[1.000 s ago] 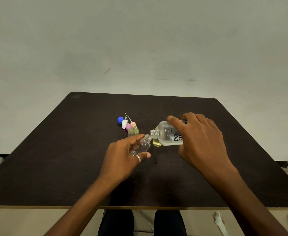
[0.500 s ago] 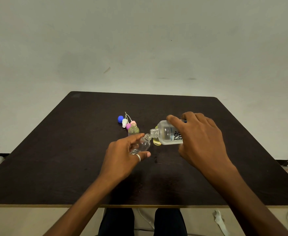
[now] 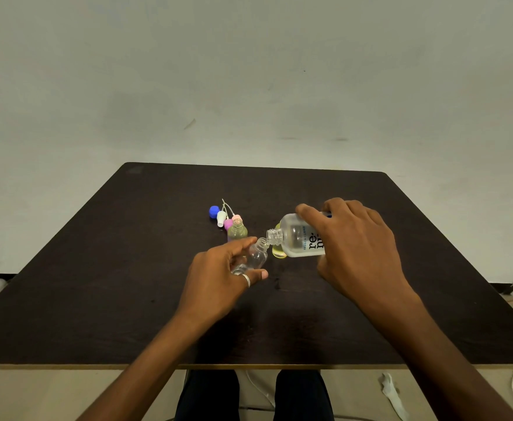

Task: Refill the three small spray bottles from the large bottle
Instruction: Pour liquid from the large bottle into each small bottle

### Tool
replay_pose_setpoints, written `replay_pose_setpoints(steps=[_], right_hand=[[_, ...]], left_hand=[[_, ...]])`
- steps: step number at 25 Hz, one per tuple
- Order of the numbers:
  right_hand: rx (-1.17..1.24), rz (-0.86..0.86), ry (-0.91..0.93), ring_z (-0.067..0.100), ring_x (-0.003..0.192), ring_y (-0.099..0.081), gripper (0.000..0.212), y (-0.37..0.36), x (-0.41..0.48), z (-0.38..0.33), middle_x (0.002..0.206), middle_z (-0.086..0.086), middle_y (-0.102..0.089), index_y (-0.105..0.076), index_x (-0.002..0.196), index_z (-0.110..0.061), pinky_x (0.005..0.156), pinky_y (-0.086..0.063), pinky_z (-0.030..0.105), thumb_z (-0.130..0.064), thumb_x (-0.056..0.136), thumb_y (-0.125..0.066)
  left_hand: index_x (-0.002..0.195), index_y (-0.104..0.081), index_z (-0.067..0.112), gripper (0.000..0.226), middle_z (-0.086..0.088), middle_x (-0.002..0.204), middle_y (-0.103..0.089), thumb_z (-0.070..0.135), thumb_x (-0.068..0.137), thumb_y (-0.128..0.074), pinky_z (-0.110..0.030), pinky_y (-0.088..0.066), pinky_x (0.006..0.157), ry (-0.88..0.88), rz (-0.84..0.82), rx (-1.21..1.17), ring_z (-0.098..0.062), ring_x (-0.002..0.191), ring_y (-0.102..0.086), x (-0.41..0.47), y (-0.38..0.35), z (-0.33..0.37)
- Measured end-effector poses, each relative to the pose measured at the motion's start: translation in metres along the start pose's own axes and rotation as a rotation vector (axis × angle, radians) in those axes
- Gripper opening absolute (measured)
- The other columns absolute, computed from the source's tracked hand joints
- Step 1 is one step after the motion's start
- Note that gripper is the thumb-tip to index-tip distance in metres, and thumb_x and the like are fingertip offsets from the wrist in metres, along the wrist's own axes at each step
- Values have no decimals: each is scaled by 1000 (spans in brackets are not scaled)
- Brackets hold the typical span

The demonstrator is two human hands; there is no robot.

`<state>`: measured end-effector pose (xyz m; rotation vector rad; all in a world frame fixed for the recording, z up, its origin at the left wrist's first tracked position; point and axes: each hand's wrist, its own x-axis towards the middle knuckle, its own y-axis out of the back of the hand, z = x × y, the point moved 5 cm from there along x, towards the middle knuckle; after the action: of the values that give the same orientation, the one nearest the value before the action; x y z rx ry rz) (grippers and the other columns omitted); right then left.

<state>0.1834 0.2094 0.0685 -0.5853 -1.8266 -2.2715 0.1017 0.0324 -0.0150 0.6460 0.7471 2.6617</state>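
Clear plastic fills both grips above the dark table (image 3: 127, 268). The left hand (image 3: 219, 276) is closed around a small empty spray bottle (image 3: 256, 256), tilted with its open neck up and to the right. The right hand (image 3: 352, 247) is wrapped over the large bottle (image 3: 294, 240), which lies nearly level, its threaded mouth touching the small bottle's neck. A yellowish small bottle (image 3: 279, 252) stands just behind them; a greenish one (image 3: 237, 230) stands farther left, beside loose spray caps (image 3: 223, 217).
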Motion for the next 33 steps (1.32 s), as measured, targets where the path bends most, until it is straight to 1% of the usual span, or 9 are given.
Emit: replay_pose_setpoints(steps=[2, 6, 10, 14, 27, 30, 33], right_hand=[[-2, 0, 0, 26, 121, -49, 79, 0, 0, 0, 130, 3, -53, -35, 140, -38, 98, -42, 38, -28, 74, -77], [-10, 3, -5, 26, 118, -51, 80, -1, 1, 0, 128, 3, -54, -38, 139, -38, 96, -43, 39, -27, 72, -78], [-11, 9, -4, 26, 117, -52, 79, -1, 0, 0, 126, 3, -55, -38, 138, -38, 96, -43, 39, -26, 71, -79], [-10, 1, -2, 26, 120, -50, 80, -1, 0, 0, 129, 3, -53, -35, 139, -39, 97, -43, 39, -28, 73, -78], [-7, 2, -2, 26, 121, -49, 81, 1, 0, 0, 130, 4, -53, -35, 141, -38, 98, -43, 39, -28, 73, -78], [-3, -3, -1, 26, 122, -49, 81, 1, 0, 0, 131, 4, -52, -34, 141, -38, 99, -42, 40, -28, 74, -78], [-6, 5, -1, 27, 121, -50, 80, 1, 0, 0, 130, 4, -53, -37, 140, -38, 98, -43, 40, -27, 73, -78]], left_hand=[[132, -61, 37, 66, 15, 115, -72, 37, 71, -87, -21, -53, 93, 4, -1, -6, 7, 100, -65, 0, 0, 0], [132, -60, 38, 66, 15, 117, -71, 37, 71, -86, -15, -50, 90, 5, -6, 2, 7, 100, -64, 1, 0, 0], [133, -59, 36, 67, 13, 118, -71, 35, 71, -86, -19, -52, 93, 9, -9, -12, 5, 101, -65, 0, -1, -1], [134, -59, 36, 68, 13, 120, -70, 35, 71, -86, -15, -50, 92, 13, -12, -1, 6, 102, -64, 1, -2, -1], [132, -59, 38, 67, 15, 118, -71, 36, 71, -86, -20, -53, 93, 15, -10, -9, 7, 101, -65, 1, -1, -1], [132, -60, 38, 66, 16, 117, -71, 37, 71, -86, -26, -54, 95, 17, -9, -9, 6, 101, -65, 1, -1, -1], [130, -62, 38, 65, 17, 115, -72, 37, 70, -87, -27, -55, 95, 15, -7, -17, 7, 101, -65, 1, -2, -2]])
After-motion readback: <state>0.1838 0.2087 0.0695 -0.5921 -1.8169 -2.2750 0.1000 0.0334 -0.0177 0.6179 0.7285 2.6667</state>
